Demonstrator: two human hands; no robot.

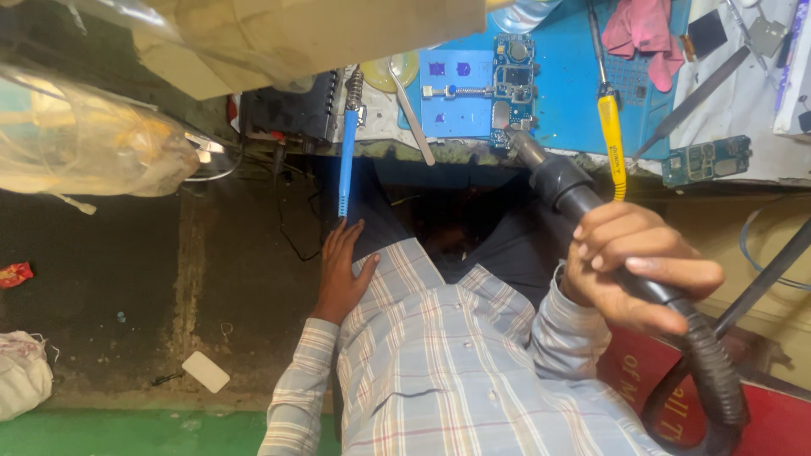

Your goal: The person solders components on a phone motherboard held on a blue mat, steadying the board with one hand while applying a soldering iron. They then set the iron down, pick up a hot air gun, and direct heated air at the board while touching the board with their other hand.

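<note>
Hot-air wand (583,207) in the head view is the thing in hand: a dark, thick barrel with a metal nozzle at its far end and a ribbed black hose (714,371) running off its near end toward the lower right. The right hand (638,266) is closed around the barrel's near half, fingers wrapped over the top and thumb underneath. The nozzle tip sits just above a green circuit board (513,84) clamped in a blue fixture (456,93) at the edge of the bench.

The wand looks rigid and moderately light, though the stiff corrugated hose probably drags on it, so a full-fist hold on the plastic grip well back from the nozzle seems right; the metal end is likely hot. The board looks thin and fragile.

The left hand (342,270) lies flat and open on the person's dark trouser leg, holding nothing, just near the tip of a blue-handled soldering iron (348,143) hanging off the bench. To the right lie a yellow-handled tool (611,139), a pink cloth (646,29) and a second board (705,160).
</note>
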